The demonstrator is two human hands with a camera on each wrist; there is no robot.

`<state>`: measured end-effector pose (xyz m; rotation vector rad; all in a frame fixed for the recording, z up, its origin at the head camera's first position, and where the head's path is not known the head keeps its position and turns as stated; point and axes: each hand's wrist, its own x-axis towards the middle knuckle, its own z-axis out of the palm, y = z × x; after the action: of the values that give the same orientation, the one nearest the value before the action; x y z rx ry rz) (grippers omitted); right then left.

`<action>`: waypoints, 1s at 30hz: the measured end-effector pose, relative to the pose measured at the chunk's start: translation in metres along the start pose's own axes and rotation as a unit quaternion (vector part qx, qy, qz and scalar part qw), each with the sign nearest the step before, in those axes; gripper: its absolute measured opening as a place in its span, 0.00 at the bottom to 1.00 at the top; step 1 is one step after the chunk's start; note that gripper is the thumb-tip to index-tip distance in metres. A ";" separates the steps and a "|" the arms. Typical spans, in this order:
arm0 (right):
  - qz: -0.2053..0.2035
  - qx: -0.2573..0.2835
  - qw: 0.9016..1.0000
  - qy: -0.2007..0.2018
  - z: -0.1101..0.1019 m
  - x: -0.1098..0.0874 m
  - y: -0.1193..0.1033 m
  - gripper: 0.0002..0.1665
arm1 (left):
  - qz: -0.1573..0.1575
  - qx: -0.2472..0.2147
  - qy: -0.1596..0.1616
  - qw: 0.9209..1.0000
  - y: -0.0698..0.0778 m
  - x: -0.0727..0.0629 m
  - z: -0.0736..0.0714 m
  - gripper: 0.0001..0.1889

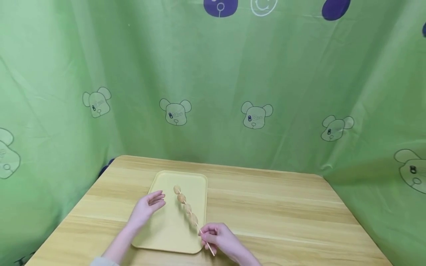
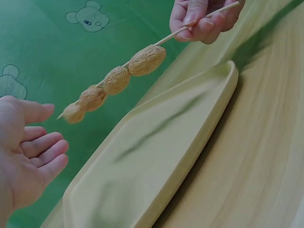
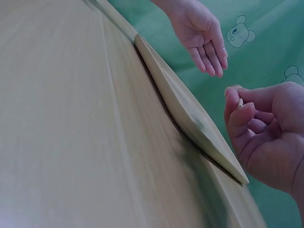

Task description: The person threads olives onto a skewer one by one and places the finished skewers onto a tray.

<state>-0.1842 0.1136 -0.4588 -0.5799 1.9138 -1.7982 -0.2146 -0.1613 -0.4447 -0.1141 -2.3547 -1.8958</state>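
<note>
My right hand [image 1: 220, 239] pinches the bare stick end of a skewer [image 1: 181, 198] between thumb and fingers. Several brown, wrinkled, oval pieces [image 2: 147, 60] are threaded along its far part, and the pointed tip pokes out past the last one. The skewer is held up at a slant over a pale yellow tray [image 1: 169, 236], its shadow falling on the tray floor. My left hand [image 2: 28, 156] is near the tip, palm turned inward, fingers loosely extended and holding nothing. In the right wrist view, the right hand [image 3: 273, 133] mostly hides the skewer; only the stick's butt end shows.
The tray lies on the left part of a light wood-grain table [image 1: 283, 207]. A green curtain [image 1: 213, 74] printed with bear heads hangs behind the table and along both sides.
</note>
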 end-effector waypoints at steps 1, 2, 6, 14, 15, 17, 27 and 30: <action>-0.001 0.006 1.000 0.007 0.002 0.003 0.000 0.14 | 0.007 0.009 -0.001 1.000 -0.001 -0.001 -0.004 0.27; 0.000 0.010 1.000 0.014 0.003 0.006 0.000 0.14 | 0.013 0.020 -0.003 1.000 -0.003 -0.003 -0.007 0.29; 0.004 0.018 0.999 0.046 0.009 0.020 0.000 0.13 | 0.023 0.066 -0.005 0.998 -0.012 -0.013 -0.023 0.34; 0.028 0.021 0.995 0.089 0.019 0.047 -0.005 0.12 | 0.033 0.113 -0.017 0.993 -0.026 -0.040 -0.045 0.42; 0.029 0.019 0.995 0.092 0.021 0.051 -0.004 0.11 | 0.032 0.119 -0.021 0.992 -0.027 -0.042 -0.048 0.44; 0.033 0.014 0.995 0.096 0.025 0.057 -0.004 0.10 | 0.028 0.131 -0.031 0.990 -0.031 -0.048 -0.051 0.46; 0.054 0.047 0.989 0.132 0.047 0.081 0.000 0.06 | -0.009 0.098 -0.073 0.993 -0.041 -0.062 -0.052 0.53; 0.059 0.058 0.986 0.148 0.055 0.086 0.004 0.05 | -0.014 0.084 -0.075 0.994 -0.042 -0.063 -0.050 0.53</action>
<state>-0.2220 0.0193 -0.4685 -0.1616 1.9652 -1.9903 -0.1552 -0.2178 -0.4837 -0.2162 -2.6163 -1.7486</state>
